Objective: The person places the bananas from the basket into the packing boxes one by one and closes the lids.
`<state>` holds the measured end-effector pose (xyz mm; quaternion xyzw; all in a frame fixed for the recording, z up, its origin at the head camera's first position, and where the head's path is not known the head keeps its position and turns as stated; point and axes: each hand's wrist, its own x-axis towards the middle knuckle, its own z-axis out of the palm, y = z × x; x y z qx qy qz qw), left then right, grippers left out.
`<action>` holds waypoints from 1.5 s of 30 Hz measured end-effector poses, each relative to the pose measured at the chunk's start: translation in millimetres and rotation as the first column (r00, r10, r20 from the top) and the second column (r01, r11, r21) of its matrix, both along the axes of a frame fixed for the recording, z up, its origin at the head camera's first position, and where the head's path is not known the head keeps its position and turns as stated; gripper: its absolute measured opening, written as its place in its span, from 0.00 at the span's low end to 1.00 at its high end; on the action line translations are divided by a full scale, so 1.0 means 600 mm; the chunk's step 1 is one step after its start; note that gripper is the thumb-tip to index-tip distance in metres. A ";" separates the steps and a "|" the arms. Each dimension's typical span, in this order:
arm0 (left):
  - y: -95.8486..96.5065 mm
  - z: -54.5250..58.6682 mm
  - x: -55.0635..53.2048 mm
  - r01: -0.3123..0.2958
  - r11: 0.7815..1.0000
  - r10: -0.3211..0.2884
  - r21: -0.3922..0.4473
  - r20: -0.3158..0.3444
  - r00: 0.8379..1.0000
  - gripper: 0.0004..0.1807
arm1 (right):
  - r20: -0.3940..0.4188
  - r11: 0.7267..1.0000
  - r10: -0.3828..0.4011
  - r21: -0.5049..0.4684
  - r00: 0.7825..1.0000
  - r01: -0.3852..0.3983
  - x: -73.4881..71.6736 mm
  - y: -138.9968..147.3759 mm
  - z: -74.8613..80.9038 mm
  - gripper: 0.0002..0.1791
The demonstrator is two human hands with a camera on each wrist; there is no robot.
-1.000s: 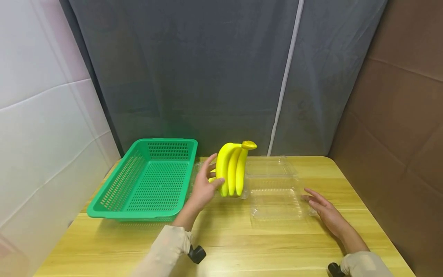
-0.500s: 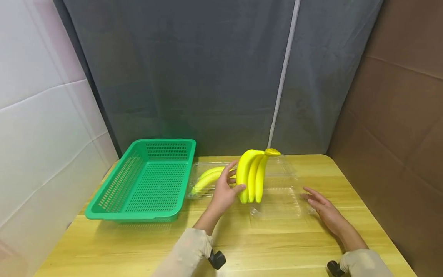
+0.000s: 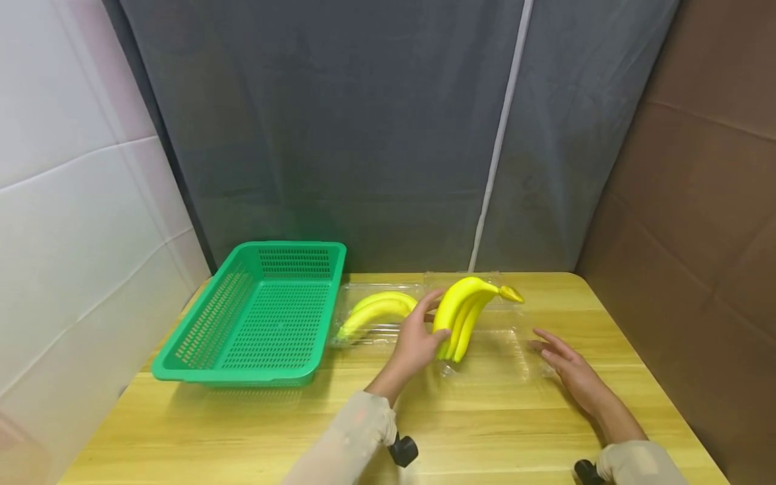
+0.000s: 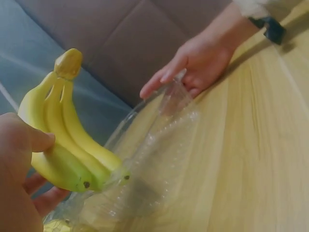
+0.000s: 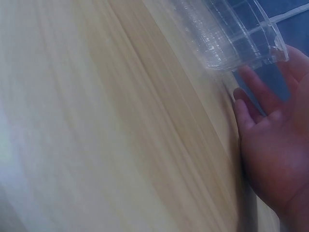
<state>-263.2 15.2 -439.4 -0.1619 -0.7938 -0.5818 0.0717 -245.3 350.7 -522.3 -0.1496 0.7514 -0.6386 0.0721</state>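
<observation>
My left hand (image 3: 417, 345) holds a bunch of yellow bananas (image 3: 463, 313) by its side, thumb on the near banana. The stem end points right in the head view; in the left wrist view the bunch (image 4: 77, 140) tilts over a clear plastic clamshell box (image 4: 154, 169). This box (image 3: 503, 357) lies opened on the table, its lid toward the back. Beside its right edge is my right hand (image 3: 572, 374), fingers loosely extended. In the right wrist view, the right fingertips touch or nearly touch the box's corner (image 5: 275, 50).
Left of the opened box stands another clear plastic box (image 3: 354, 291) with yellow bananas (image 3: 372, 313) in it. A green slotted basket (image 3: 242, 374) is at the left of the wooden table (image 3: 485, 438). A grey curtain (image 3: 333, 135) hangs behind the table.
My left hand has carried the banana bunch right and lower, over the opened box, and its stem has tipped down rightward. The bananas behind have come into view. My right hand stays put.
</observation>
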 end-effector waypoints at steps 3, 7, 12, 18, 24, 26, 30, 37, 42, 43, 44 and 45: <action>0.006 -0.003 -0.005 -0.011 0.998 0.009 -0.058 -0.033 0.999 0.39 | -0.014 1.000 0.003 0.001 1.000 -0.003 0.000 0.003 -0.001 0.28; 0.023 -0.009 -0.003 -0.034 0.989 0.028 -0.145 -0.045 0.999 0.39 | -0.025 1.000 0.002 -0.008 1.000 -0.003 0.001 0.005 -0.001 0.28; 0.047 -0.022 0.003 -0.067 0.962 0.038 -0.263 -0.111 0.993 0.39 | -0.012 1.000 -0.028 0.014 1.000 0.028 0.000 0.002 -0.002 0.28; 0.061 -0.037 0.009 -0.081 0.921 0.005 -0.381 -0.196 0.981 0.36 | -0.010 0.999 -0.038 0.021 0.999 0.038 -0.001 -0.004 -0.006 0.29; 0.064 -0.047 0.015 -0.070 0.891 -0.046 -0.448 -0.244 0.969 0.33 | -0.021 1.000 -0.020 0.012 1.000 0.020 0.002 -0.006 -0.004 0.28; 0.063 -0.050 0.016 -0.065 0.887 -0.058 -0.458 -0.251 0.966 0.32 | -0.022 0.999 -0.022 0.027 1.000 0.023 0.002 -0.005 -0.002 0.28; 0.061 -0.054 0.017 -0.062 0.887 -0.073 -0.457 -0.272 0.959 0.30 | -0.017 0.998 -0.026 0.048 1.000 0.027 0.002 -0.004 0.000 0.29; 0.054 -0.066 0.025 -0.092 0.918 -0.050 -0.386 -0.343 0.938 0.26 | -0.013 0.999 -0.025 0.048 1.000 0.026 0.002 -0.005 0.000 0.29; 0.049 -0.079 0.038 -0.140 0.949 0.015 -0.281 -0.404 0.914 0.23 | -0.033 0.999 -0.019 0.042 0.999 0.021 0.000 -0.004 -0.001 0.28; 0.047 -0.081 0.042 -0.155 0.953 0.034 -0.259 -0.418 0.908 0.23 | -0.037 0.999 -0.018 0.035 0.999 0.019 0.000 -0.004 -0.001 0.28; 0.046 -0.084 0.045 -0.169 0.957 0.053 -0.235 -0.431 0.901 0.23 | -0.040 0.999 -0.015 0.029 0.999 0.017 0.000 -0.004 -0.002 0.28; 0.044 -0.086 0.049 -0.183 0.960 0.072 -0.213 -0.443 0.893 0.23 | -0.043 1.000 -0.014 0.019 0.999 0.014 0.000 -0.004 -0.002 0.28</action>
